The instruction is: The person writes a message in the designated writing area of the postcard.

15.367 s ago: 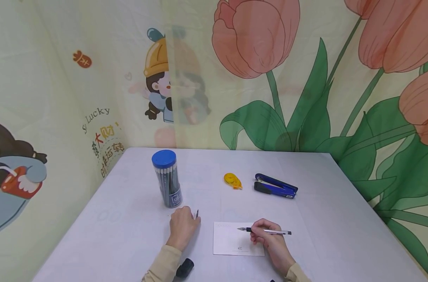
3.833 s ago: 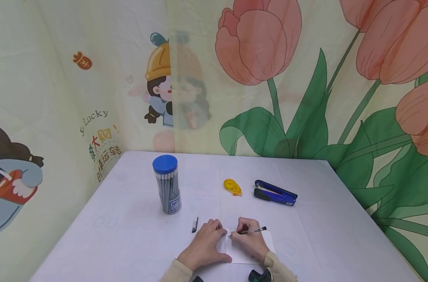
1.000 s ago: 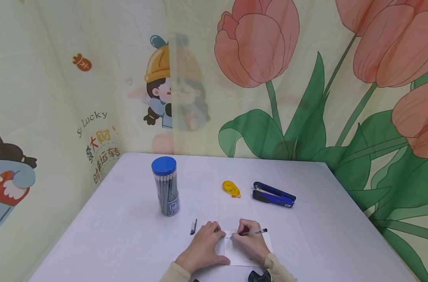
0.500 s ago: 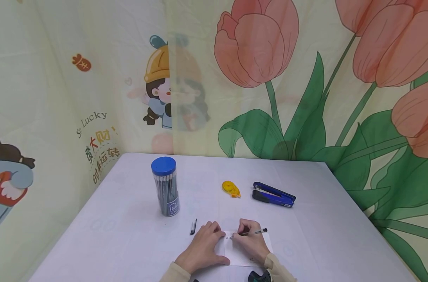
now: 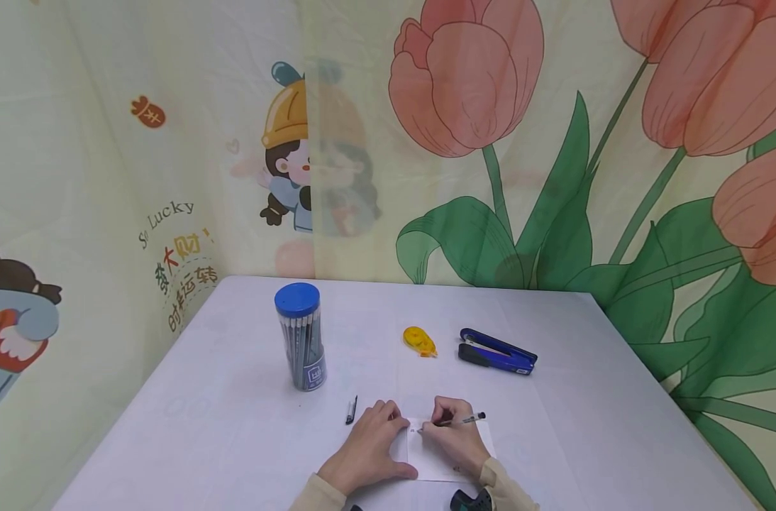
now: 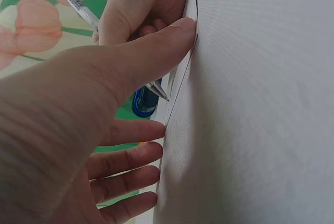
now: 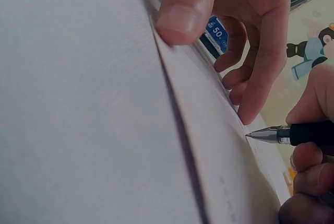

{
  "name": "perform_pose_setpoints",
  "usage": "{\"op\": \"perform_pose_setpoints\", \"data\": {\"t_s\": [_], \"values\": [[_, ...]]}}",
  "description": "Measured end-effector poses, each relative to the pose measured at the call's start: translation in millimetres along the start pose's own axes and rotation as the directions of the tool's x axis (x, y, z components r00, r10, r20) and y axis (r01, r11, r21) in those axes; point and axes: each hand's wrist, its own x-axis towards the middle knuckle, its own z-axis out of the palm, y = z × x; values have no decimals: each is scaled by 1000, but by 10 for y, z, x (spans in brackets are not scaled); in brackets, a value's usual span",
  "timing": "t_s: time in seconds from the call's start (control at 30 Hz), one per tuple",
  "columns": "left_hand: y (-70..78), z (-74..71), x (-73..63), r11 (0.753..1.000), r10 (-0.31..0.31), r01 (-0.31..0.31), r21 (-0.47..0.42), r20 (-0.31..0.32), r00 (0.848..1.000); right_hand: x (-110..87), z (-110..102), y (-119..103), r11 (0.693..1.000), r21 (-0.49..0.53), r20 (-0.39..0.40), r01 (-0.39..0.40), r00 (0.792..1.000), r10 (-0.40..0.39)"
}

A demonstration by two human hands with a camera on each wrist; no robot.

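A white sheet of paper (image 5: 434, 465) lies flat at the front of the table. My right hand (image 5: 458, 438) pinches a clear-barrelled pen (image 5: 473, 418) with a dark grip; in the right wrist view the pen's metal tip (image 7: 265, 134) meets the paper near its far edge. Small dark marks show at the sheet's upper left, beside the tip. My left hand (image 5: 370, 448) rests along the paper's left edge, thumb and fingers spread, holding nothing. Left of it lies the pen cap (image 5: 352, 410), clear and black. The right palm hides part of the sheet.
A blue-lidded tub of pencils (image 5: 303, 348) stands at back left. Behind the hands lie a yellow correction tape (image 5: 419, 341) and a blue stapler (image 5: 497, 352). Patterned curtains (image 5: 350, 234) hang beyond the white table (image 5: 203, 411).
Earliest, my left hand held the cap and the pen was above the paper. Since then the cap lies on the table, the left hand rests on the sheet, and marks show. The last second looks nearly still.
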Motion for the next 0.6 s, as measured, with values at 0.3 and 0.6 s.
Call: {"op": "perform_pose_setpoints", "data": {"t_s": [0.3,0.6], "values": [[-5,2,-5,1000,7,-7,2,-8,1000,-4,5,-8,1000,11,-14,-11,1000,12],[-12,-1,-10,1000,23,-23,1,-19,1000,-3,0,2,999,30,-17,-16,1000,17]]}}
